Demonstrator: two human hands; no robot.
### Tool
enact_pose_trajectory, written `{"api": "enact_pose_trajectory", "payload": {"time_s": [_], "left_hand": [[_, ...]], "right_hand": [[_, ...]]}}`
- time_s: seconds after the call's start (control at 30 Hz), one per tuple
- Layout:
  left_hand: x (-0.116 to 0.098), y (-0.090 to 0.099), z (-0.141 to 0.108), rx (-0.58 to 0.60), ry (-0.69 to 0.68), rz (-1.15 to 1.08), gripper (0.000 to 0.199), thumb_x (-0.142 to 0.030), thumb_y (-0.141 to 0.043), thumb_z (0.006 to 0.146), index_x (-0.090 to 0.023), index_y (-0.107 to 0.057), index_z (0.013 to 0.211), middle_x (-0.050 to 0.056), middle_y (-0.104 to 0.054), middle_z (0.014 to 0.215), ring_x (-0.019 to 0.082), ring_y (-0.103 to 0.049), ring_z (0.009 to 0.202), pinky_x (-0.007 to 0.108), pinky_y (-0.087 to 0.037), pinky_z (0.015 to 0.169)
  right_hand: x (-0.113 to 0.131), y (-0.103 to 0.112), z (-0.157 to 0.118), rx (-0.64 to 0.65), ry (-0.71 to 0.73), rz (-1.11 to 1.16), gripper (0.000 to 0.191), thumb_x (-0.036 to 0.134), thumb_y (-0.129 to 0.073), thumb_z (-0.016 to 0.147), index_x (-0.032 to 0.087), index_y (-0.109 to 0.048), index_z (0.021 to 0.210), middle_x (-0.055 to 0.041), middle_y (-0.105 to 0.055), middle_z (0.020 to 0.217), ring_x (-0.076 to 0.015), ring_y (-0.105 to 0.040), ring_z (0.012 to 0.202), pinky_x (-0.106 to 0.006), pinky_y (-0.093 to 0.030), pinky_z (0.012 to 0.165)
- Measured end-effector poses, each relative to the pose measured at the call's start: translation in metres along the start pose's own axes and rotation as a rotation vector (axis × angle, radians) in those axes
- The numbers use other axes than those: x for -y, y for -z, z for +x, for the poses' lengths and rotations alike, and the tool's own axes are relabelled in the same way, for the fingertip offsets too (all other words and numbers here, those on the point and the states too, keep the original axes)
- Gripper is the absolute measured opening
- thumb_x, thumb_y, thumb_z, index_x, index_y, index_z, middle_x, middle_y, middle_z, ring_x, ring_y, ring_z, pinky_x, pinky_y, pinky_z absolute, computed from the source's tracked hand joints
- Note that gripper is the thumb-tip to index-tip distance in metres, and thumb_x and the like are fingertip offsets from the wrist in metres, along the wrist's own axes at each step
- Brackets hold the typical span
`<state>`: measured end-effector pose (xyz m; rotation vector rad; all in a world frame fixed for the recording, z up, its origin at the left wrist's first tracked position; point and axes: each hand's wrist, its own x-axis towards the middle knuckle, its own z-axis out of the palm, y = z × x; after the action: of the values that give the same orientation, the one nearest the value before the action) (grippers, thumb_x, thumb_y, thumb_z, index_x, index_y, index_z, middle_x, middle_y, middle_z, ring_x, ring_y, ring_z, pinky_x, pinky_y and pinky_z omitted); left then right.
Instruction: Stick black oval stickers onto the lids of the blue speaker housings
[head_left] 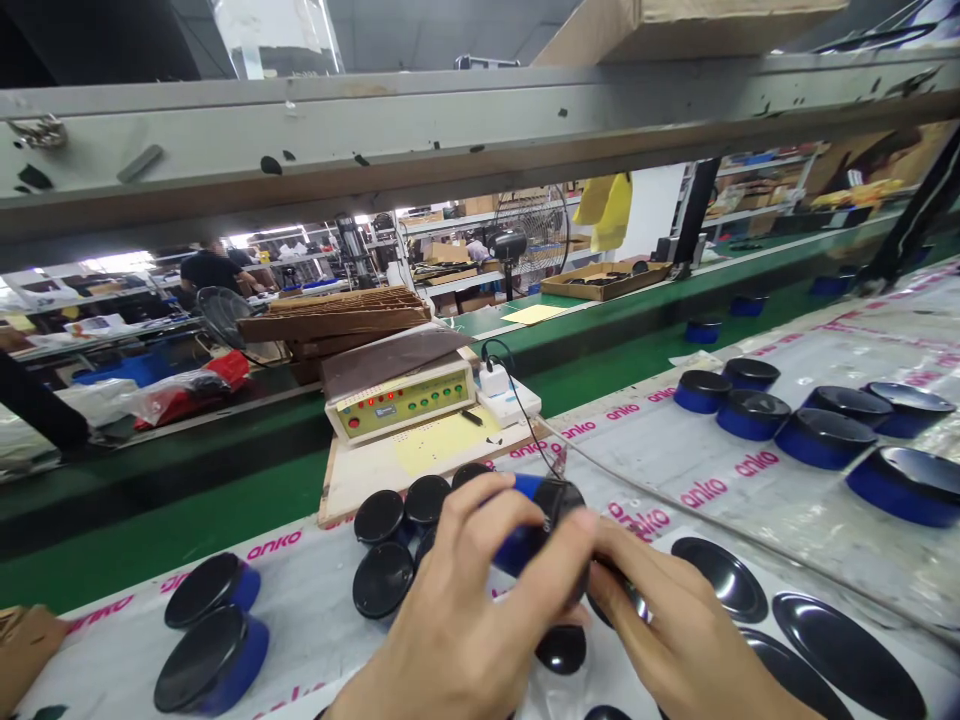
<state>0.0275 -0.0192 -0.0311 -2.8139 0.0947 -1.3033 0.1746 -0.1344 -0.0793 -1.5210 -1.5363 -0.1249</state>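
My left hand (480, 590) is closed around a round blue and black device (525, 530), tilted on its side just above the table. My right hand (660, 610) has its fingers together at the device's right edge, touching it; a dark glossy piece shows beneath these fingers, partly hidden. Glossy black discs (720, 578) lie on a white sheet at the lower right. Black-topped blue round units (382, 580) stand close together left of my left hand, and two more (202, 660) sit farther left.
Several blue units (825, 437) stand at the right. A control box (405, 400) with lit lights and a white power adapter (510, 398) are behind my hands. A cable (720, 525) crosses the table. Beyond runs a green conveyor (277, 490); a metal beam (420, 130) spans above.
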Motion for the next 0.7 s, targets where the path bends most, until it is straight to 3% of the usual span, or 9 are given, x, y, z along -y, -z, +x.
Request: {"api": "enact_pose_trajectory", "payload": {"time_s": [0.1, 0.23, 0.33, 0.43, 0.47, 0.53, 0.6, 0.7], "left_hand": [[-0.004, 0.002, 0.008, -0.080, -0.177, 0.062, 0.028, 0.001, -0.056, 0.081, -0.011, -0.060, 0.106, 0.006, -0.038, 0.103, 0.015, -0.050, 0.102, 0.040, -0.041, 0.106], [-0.006, 0.004, 0.016, -0.085, -0.262, 0.130, 0.022, 0.004, -0.051, 0.082, -0.013, -0.063, 0.088, 0.004, -0.040, 0.102, 0.007, -0.052, 0.086, 0.037, -0.043, 0.106], [-0.006, 0.004, 0.014, -0.071, -0.266, 0.115, 0.021, 0.004, -0.049, 0.082, -0.013, -0.062, 0.083, 0.004, -0.040, 0.103, 0.007, -0.052, 0.087, 0.039, -0.041, 0.107], [-0.003, 0.006, 0.006, -0.044, -0.139, 0.016, 0.020, -0.002, -0.054, 0.081, -0.015, -0.060, 0.095, 0.005, -0.039, 0.103, 0.014, -0.052, 0.096, 0.040, -0.043, 0.104], [-0.001, 0.006, 0.003, 0.021, -0.051, -0.026, 0.028, -0.006, -0.057, 0.081, -0.016, -0.057, 0.108, 0.006, -0.040, 0.105, 0.017, -0.051, 0.102, 0.038, -0.046, 0.101], [0.003, 0.007, -0.003, 0.259, 0.130, -0.105, 0.063, -0.016, -0.065, 0.079, -0.019, -0.037, 0.135, 0.011, -0.041, 0.117, 0.023, -0.050, 0.111, 0.035, -0.052, 0.093], [0.007, 0.005, -0.007, 0.518, 0.252, -0.163, 0.088, -0.023, -0.070, 0.075, -0.020, -0.017, 0.145, 0.015, -0.040, 0.131, 0.027, -0.048, 0.117, 0.037, -0.052, 0.092], [0.013, -0.003, -0.010, 0.669, 0.382, -0.147, 0.085, -0.019, -0.066, 0.075, -0.020, -0.018, 0.145, 0.014, -0.040, 0.138, 0.032, -0.045, 0.121, 0.045, -0.046, 0.099]], "right_hand": [[0.000, -0.002, -0.003, -0.041, 0.043, 0.016, 0.026, 0.011, -0.035, 0.094, 0.028, -0.046, 0.110, 0.0025, -0.057, 0.077, -0.0113, -0.061, 0.067, -0.018, -0.048, 0.058], [0.001, 0.000, -0.004, -0.057, 0.102, -0.036, 0.029, 0.011, -0.035, 0.094, 0.028, -0.044, 0.116, 0.0010, -0.058, 0.079, -0.0134, -0.063, 0.074, -0.019, -0.050, 0.060], [0.000, 0.001, -0.004, -0.056, 0.124, -0.069, 0.023, 0.013, -0.037, 0.095, 0.026, -0.045, 0.112, -0.0005, -0.059, 0.081, -0.0141, -0.063, 0.074, -0.020, -0.050, 0.061], [-0.002, 0.002, -0.005, -0.039, 0.144, -0.069, 0.013, 0.017, -0.039, 0.096, 0.024, -0.048, 0.102, -0.0003, -0.058, 0.077, -0.0141, -0.061, 0.069, -0.022, -0.048, 0.059], [-0.003, 0.001, -0.005, -0.013, 0.150, -0.072, 0.011, 0.017, -0.040, 0.096, 0.023, -0.048, 0.099, 0.0002, -0.057, 0.074, -0.0136, -0.060, 0.066, -0.023, -0.047, 0.057], [-0.004, 0.001, -0.007, 0.090, 0.184, -0.111, 0.013, 0.017, -0.040, 0.096, 0.022, -0.051, 0.091, 0.0010, -0.057, 0.069, -0.0130, -0.058, 0.059, -0.025, -0.045, 0.053], [-0.008, 0.002, -0.008, 0.181, 0.246, -0.200, 0.020, 0.016, -0.039, 0.096, 0.021, -0.052, 0.082, 0.0009, -0.057, 0.065, -0.0131, -0.056, 0.053, -0.027, -0.041, 0.048], [-0.020, 0.013, -0.010, 0.087, 0.322, -0.379, 0.022, 0.017, -0.039, 0.096, 0.019, -0.057, 0.083, -0.0017, -0.064, 0.068, -0.0149, -0.060, 0.054, -0.028, -0.042, 0.049]]}}
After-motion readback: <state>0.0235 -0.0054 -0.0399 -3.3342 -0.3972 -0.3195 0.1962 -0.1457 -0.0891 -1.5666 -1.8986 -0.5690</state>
